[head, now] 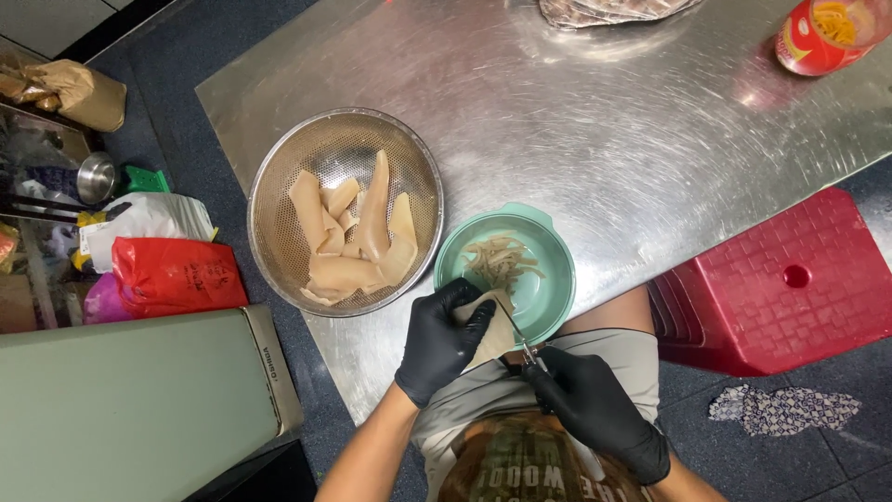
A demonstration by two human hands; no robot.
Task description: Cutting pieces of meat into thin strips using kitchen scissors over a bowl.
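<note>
Scissors [522, 344] gripped in gloved right hand [595, 404], snipping pale sheet [491, 335] pinched by left hand [441, 339] above green bowl [548, 279] so strips [497, 260] drop in; uncut sheets [358, 237] waiting in steel colander [279, 158] alongside.

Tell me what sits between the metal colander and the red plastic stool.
In the head view, the green bowl of cut strips sits between the metal colander and red plastic stool.

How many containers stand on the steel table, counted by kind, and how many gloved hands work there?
Metal colander: 1
Green bowl: 1
Red jar: 1
Black-gloved hands, left and right: 2
Total: 5
</note>
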